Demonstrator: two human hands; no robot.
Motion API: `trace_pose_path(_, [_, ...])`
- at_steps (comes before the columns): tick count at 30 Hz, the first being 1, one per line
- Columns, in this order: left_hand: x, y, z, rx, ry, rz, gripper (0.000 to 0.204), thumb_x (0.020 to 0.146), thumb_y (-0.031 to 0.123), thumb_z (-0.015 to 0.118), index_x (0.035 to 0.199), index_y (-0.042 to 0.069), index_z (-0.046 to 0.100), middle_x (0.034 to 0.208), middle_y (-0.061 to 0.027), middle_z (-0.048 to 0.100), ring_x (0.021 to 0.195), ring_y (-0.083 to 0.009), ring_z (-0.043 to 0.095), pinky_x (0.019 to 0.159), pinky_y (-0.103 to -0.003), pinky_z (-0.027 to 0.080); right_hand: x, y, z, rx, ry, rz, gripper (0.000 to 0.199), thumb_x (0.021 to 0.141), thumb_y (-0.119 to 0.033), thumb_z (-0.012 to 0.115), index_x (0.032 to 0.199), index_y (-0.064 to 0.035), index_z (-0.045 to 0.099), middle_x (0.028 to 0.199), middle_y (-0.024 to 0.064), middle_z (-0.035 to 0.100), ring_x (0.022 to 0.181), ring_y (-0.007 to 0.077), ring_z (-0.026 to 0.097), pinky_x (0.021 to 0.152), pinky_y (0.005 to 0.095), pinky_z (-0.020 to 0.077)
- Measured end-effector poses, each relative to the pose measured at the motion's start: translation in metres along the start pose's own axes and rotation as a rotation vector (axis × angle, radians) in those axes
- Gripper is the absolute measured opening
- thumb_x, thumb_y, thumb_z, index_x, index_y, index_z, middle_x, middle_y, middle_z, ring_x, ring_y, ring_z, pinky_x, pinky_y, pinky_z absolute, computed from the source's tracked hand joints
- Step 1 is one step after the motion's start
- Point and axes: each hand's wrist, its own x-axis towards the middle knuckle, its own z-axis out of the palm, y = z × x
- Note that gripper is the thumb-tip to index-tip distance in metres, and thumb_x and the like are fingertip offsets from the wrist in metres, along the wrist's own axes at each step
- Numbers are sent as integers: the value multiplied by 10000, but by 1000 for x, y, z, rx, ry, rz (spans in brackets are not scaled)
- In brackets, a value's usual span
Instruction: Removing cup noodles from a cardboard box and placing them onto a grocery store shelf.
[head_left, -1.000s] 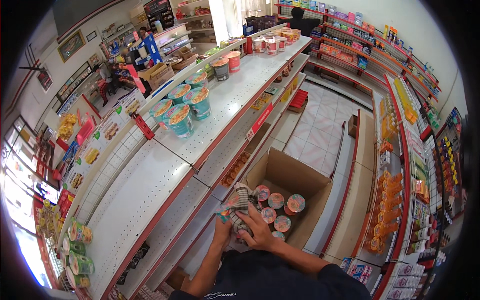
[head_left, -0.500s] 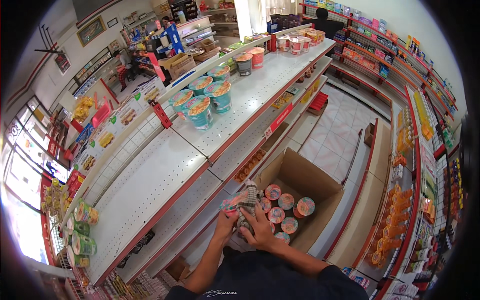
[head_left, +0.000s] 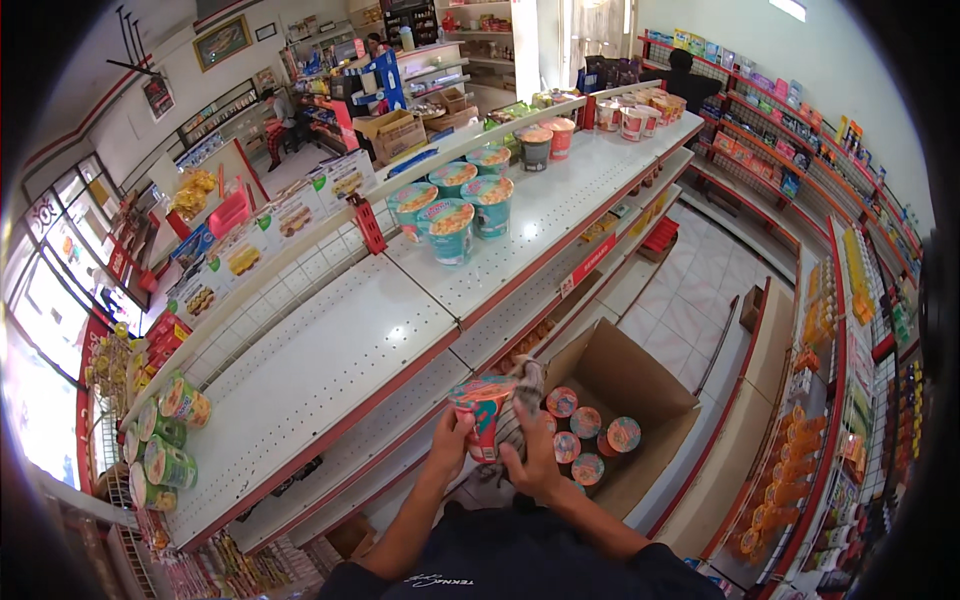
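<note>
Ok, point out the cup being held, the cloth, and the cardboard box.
cup (head_left: 482,408), head view, on its red and teal side wall.
cloth (head_left: 520,400), head view, on the striped fabric beside the cup.
cardboard box (head_left: 625,368), head view, on its inner back wall.

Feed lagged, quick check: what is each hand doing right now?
Left hand: closed on the red-and-teal noodle cup.
Right hand: holding a grey cloth against that cup.

A red and teal noodle cup (head_left: 481,412) sat near centre, tilted. At four o'clock, an open brown carton (head_left: 640,385) held round-lidded cups (head_left: 587,445). At twelve o'clock, teal cups (head_left: 452,215) stood on a white shelf (head_left: 330,350).
</note>
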Motion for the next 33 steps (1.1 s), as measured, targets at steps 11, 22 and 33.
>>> trace_pose_path(11, [-20, 48, -5, 32, -326, 199, 904, 677, 247, 943, 1415, -6, 488, 1365, -86, 613, 1227, -187, 586, 1086, -346, 442, 16, -2, 31, 393, 127, 130, 538, 940, -139, 556, 1428, 66, 460, 1419, 236, 518, 1338, 327, 498, 1143, 401, 338])
trace_pose_path(22, [-39, 89, -13, -180, -32, 390, 1047, 802, 770, 659, 1489, 29, 386, 1395, -119, 556, 1266, -240, 568, 1064, -423, 479, 55, -43, 77, 62, 83, -389, 646, 885, -183, 648, 1392, 159, 441, 1275, 371, 542, 1150, 532, 561, 1050, 499, 435])
trace_pose_path(33, [-51, 109, -33, -86, 329, 410, 950, 890, 834, 418, 1484, 93, 391, 1386, -114, 544, 1239, -256, 564, 1053, -422, 459, 61, -35, 103, 95, -105, -418, 481, 849, -104, 575, 1274, 122, 580, 1313, 306, 592, 1223, 499, 566, 1113, 495, 385])
